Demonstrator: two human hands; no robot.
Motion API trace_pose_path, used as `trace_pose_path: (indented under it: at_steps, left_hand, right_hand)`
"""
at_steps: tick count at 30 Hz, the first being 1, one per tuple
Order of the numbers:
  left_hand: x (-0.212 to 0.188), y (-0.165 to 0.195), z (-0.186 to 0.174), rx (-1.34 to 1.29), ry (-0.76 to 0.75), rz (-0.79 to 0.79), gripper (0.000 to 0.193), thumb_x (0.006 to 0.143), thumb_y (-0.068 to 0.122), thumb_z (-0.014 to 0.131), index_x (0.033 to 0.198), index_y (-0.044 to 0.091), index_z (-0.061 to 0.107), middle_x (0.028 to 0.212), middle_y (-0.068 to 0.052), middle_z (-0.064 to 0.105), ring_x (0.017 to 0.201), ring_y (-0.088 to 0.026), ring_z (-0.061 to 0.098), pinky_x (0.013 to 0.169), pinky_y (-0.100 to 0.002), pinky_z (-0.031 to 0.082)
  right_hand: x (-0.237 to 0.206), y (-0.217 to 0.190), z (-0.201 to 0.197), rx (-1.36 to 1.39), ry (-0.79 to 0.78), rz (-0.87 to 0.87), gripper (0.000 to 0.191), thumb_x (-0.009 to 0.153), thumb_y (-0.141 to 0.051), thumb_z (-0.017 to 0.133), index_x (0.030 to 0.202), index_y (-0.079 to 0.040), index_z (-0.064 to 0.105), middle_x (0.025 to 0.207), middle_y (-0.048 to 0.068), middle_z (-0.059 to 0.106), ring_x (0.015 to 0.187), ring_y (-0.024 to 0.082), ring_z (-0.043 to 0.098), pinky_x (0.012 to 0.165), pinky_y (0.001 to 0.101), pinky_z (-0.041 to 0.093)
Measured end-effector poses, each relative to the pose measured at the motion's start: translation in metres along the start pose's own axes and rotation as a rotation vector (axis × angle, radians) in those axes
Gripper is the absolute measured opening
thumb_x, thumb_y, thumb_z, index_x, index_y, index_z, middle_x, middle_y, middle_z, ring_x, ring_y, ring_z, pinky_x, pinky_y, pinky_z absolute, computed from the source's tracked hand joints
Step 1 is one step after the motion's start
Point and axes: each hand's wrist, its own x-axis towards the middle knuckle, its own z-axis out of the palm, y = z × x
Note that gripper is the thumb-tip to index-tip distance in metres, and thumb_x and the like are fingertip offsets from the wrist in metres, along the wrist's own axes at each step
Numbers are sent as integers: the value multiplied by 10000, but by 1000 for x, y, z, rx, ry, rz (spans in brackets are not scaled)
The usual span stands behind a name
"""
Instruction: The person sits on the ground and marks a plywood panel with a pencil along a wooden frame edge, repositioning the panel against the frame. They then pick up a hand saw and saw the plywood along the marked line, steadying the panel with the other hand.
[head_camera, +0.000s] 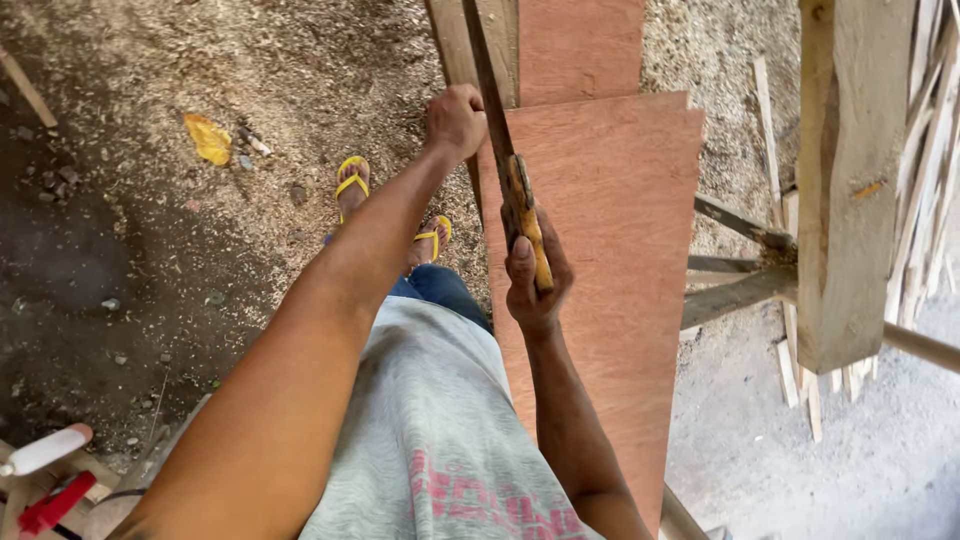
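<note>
Reddish plywood (610, 230) lay in front of you as a long sheet, its length running straight away from your body, its left edge sitting beside a paler wooden plank (450, 40) at the top of the view. Your right hand (535, 285) was wrapped tight around the yellowish wooden handle of a handsaw (510, 170), grip fully closed on it. The saw's dark blade ran up and away from that hand, along almost the same line as the sheet's long edge, close to its left side. Your left hand (455, 120) was farther out than the right, fist curled at the sheet's left edge just beside the blade; whether it actually clasped the edge or only pressed on it could not be told. So the right hand was the nearer one to you, the left ahead of it. Below, your feet in yellow sandals (352, 180) stood on a sawdust-strewn floor (200, 240). A thick timber post (850, 180) rose at the right.
</note>
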Motion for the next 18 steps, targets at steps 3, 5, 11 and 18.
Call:
trace_pose_path:
  at_steps: [3,5,11,18]
  left_hand:
    - [21,2,-5,4,66,-94,127,772,6,698,724,121,721,743,-37,731,669,-153,683,566,-320,571]
    - [45,-5,-26,-81,148,-109,109,724,38,747,700,144,754,720,-19,750,641,-127,707,585,-295,582]
    - [121,-9,-91,-55,286,-99,90,689,122,867,675,116,779,655,-53,748,569,-153,696,554,-316,564]
    - [218,-16,-183,-300,145,-261,169,818,47,760,712,178,741,667,25,729,581,-80,690,552,-273,596]
  right_hand:
    - [9,-6,4,-47,17,-9,483,1116,-233,559,1480,82,527,952,2,668,694,22,492,613,187,414]
    - [20,-8,12,-94,17,-36,471,1108,-233,561,1465,75,538,992,23,681,699,23,495,623,196,426]
    - [77,-14,63,-197,-40,-91,442,1113,-209,570,1466,54,541,929,28,703,743,37,579,656,219,484]
    - [176,-14,151,-115,-8,44,436,1098,-171,594,1462,68,572,929,1,661,742,28,520,645,200,441]
